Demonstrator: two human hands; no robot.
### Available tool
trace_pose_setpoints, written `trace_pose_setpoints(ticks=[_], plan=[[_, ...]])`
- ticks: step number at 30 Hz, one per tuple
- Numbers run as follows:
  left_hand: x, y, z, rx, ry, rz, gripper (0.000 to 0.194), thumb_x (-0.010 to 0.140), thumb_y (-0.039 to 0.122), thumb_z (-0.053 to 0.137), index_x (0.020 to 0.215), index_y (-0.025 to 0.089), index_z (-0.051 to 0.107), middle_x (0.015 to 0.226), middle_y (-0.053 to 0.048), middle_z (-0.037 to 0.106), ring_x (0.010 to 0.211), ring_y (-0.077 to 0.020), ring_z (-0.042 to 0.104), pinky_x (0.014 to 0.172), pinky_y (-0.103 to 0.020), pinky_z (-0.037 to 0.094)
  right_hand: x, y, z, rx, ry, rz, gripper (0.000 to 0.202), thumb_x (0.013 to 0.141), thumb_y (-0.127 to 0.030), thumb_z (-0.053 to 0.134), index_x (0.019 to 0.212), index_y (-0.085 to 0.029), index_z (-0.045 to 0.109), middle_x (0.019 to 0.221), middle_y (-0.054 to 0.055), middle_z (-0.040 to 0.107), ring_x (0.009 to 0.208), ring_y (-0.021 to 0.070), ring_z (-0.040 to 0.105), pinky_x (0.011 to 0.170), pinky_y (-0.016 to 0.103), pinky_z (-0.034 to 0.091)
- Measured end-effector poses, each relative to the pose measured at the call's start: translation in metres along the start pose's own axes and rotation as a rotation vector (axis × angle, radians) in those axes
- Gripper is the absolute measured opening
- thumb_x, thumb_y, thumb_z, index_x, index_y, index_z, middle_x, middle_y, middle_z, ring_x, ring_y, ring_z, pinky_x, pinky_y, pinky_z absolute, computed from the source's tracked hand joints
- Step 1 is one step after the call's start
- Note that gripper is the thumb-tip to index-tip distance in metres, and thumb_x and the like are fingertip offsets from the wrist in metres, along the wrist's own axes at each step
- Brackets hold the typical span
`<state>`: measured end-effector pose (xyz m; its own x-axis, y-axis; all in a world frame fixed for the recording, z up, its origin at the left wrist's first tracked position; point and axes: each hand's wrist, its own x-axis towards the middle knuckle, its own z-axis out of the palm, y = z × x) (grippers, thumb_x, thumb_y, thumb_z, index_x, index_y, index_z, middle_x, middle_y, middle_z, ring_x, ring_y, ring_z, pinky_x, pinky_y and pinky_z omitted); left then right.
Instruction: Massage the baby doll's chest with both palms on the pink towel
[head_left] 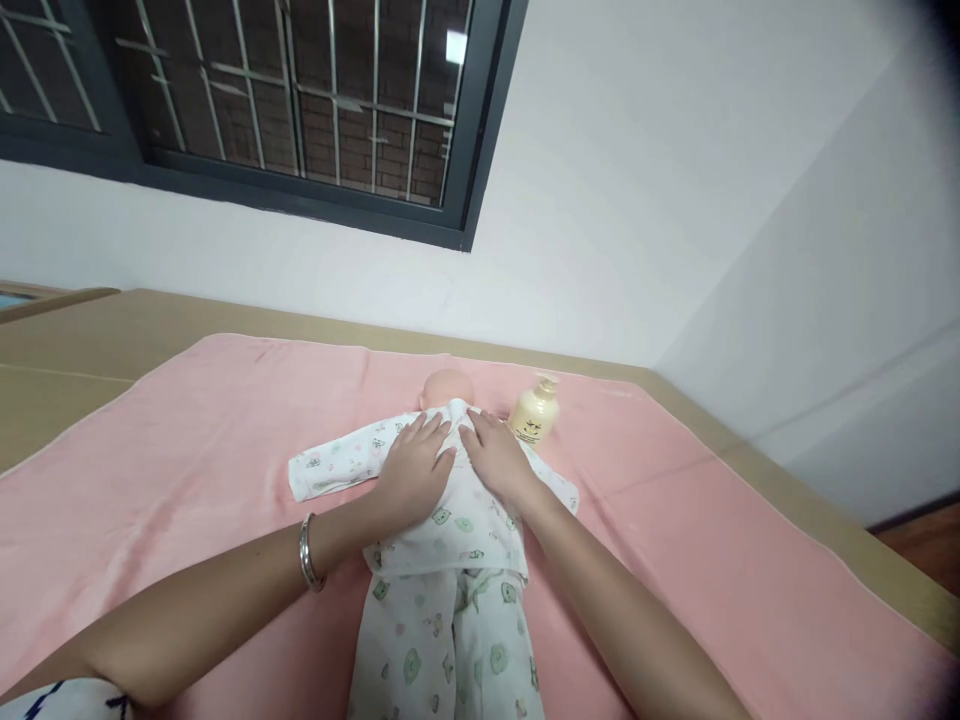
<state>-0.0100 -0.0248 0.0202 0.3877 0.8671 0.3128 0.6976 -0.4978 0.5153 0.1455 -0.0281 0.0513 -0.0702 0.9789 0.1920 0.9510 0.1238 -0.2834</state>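
Observation:
A baby doll point(448, 388) lies with its head at the far end, dressed in a white printed top point(472, 525) and matching trousers point(409, 640). Its face does not show. On the upper left of the top rests my left hand point(415, 468), fingers stretched out flat. My right hand point(498, 455) lies flat on the upper right part, its fingertips near the collar. Neither hand holds anything. The left sleeve of the top reaches out sideways; the right one is partly hidden by my arm. Just beyond my right hand stands a cream pump bottle point(535, 410).
A pink blanket point(210, 450) lies under the doll on a wooden surface point(172, 315). Behind it rises a white wall point(600, 180) with a dark-framed, barred window point(300, 100). Another wall point(847, 300) stands at the right.

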Motion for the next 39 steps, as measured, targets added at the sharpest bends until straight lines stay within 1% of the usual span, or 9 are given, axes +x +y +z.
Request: trace_pose_setpoints(ticks=[3,5,9,14,18,22,26,30,39], plan=[[0.018,-0.011,-0.006,-0.006,-0.037,-0.035,0.05,0.099,0.033,0.031,0.143,0.013,0.044,0.152,-0.011,0.042,0.146,-0.0273,0.029,0.119,-0.048,0.025,-0.018,-0.023,0.003,-0.122,-0.008,-0.003,0.053,0.1,-0.03,0.031,0.145,-0.004,0.041,0.149,0.021,0.042,0.141,0.0315,0.034,0.115,0.043,0.023],[0.024,-0.015,-0.006,0.009,-0.045,-0.044,0.05,0.099,0.032,0.03,0.144,0.014,0.043,0.152,-0.011,0.043,0.146,-0.0274,0.03,0.118,-0.048,0.026,-0.024,-0.03,0.002,-0.131,-0.038,-0.009,0.052,0.099,-0.03,0.033,0.145,-0.007,0.042,0.15,0.02,0.041,0.142,0.0323,0.034,0.115,0.043,0.024],[0.009,-0.007,0.003,0.068,0.022,-0.029,0.052,0.099,0.03,0.03,0.146,0.012,0.04,0.155,-0.011,0.038,0.147,-0.0288,0.026,0.119,-0.05,0.022,-0.01,-0.012,-0.003,-0.033,-0.028,-0.028,0.047,0.101,-0.03,0.03,0.14,-0.014,0.049,0.146,0.014,0.049,0.137,0.0266,0.041,0.113,0.039,0.029],[-0.009,0.007,0.008,0.055,0.025,0.037,0.051,0.097,0.027,0.032,0.145,0.016,0.043,0.157,-0.008,0.035,0.149,-0.028,0.022,0.12,-0.049,0.022,0.007,0.008,0.0,-0.01,-0.013,-0.036,0.045,0.101,-0.026,0.029,0.137,-0.009,0.05,0.145,0.016,0.049,0.136,0.0249,0.043,0.114,0.039,0.028],[0.008,-0.004,0.001,-0.008,0.008,0.004,0.05,0.097,0.028,0.032,0.143,0.015,0.046,0.154,-0.008,0.04,0.147,-0.0263,0.027,0.12,-0.048,0.023,-0.015,-0.016,0.007,-0.111,0.009,-0.026,0.051,0.1,-0.026,0.029,0.143,-0.002,0.042,0.15,0.022,0.041,0.141,0.032,0.035,0.117,0.047,0.025],[0.023,-0.017,0.002,-0.053,0.007,-0.019,0.051,0.096,0.026,0.032,0.145,0.017,0.044,0.152,-0.006,0.043,0.145,-0.0247,0.031,0.119,-0.049,0.024,-0.03,-0.032,0.01,-0.155,0.044,-0.176,0.051,0.096,-0.022,0.035,0.141,0.0,0.045,0.149,0.022,0.042,0.143,0.031,0.033,0.12,0.044,0.022],[0.02,-0.016,0.009,-0.037,0.069,-0.025,0.049,0.097,0.028,0.032,0.143,0.018,0.047,0.153,-0.007,0.042,0.145,-0.0243,0.031,0.119,-0.049,0.024,-0.013,-0.016,0.007,-0.019,0.031,-0.083,0.048,0.098,-0.025,0.034,0.14,-0.007,0.049,0.15,0.017,0.042,0.142,0.0286,0.035,0.117,0.043,0.029],[0.015,-0.015,0.014,-0.02,0.104,-0.006,0.047,0.098,0.029,0.033,0.141,0.02,0.048,0.152,-0.005,0.043,0.145,-0.0242,0.032,0.12,-0.049,0.024,0.001,0.001,0.013,0.048,0.034,-0.045,0.05,0.099,-0.031,0.034,0.14,-0.007,0.047,0.153,0.018,0.037,0.145,0.0301,0.027,0.118,0.047,0.025],[0.015,-0.016,0.013,-0.001,0.108,0.0,0.049,0.098,0.029,0.031,0.141,0.016,0.048,0.152,-0.007,0.044,0.143,-0.025,0.034,0.12,-0.049,0.024,-0.001,-0.001,0.016,0.048,0.042,-0.074,0.048,0.098,-0.03,0.035,0.14,-0.009,0.046,0.153,0.018,0.038,0.144,0.0299,0.029,0.118,0.049,0.021]])
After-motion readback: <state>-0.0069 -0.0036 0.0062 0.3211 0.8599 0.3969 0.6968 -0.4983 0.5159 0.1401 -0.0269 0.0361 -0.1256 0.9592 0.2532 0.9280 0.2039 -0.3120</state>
